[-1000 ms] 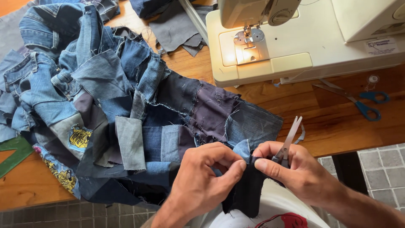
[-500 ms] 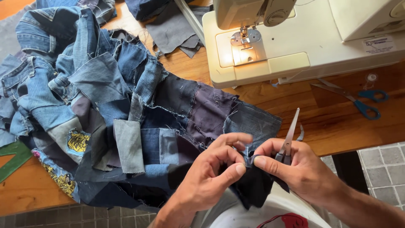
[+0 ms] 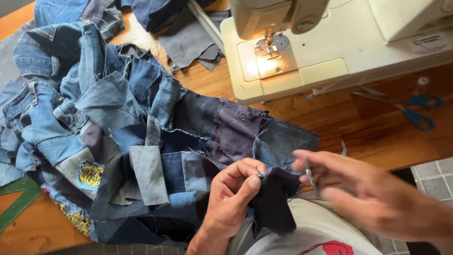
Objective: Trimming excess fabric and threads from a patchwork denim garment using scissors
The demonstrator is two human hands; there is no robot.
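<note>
Left hand (image 3: 233, 198): pinches dark patch (image 3: 273, 203) edge, lifted off lap for access. Right hand (image 3: 373, 198): blurred, grips small metal tool (image 3: 310, 177) beside it. Denim patchwork (image 3: 141, 137) spreads leftward over surface (image 3: 377, 137).

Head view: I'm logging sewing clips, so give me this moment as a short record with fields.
left hand: pinches the edge of a dark fabric piece between thumb and fingers
right hand: blurred, holds a small metal tool, kind unclear
patchwork: denim patchwork heaped on the wooden table
sewing machine: cream, its lamp lit
scissors: blue-handled scissors lying on the table by the machine
far left: green ruler at the table edge
</note>
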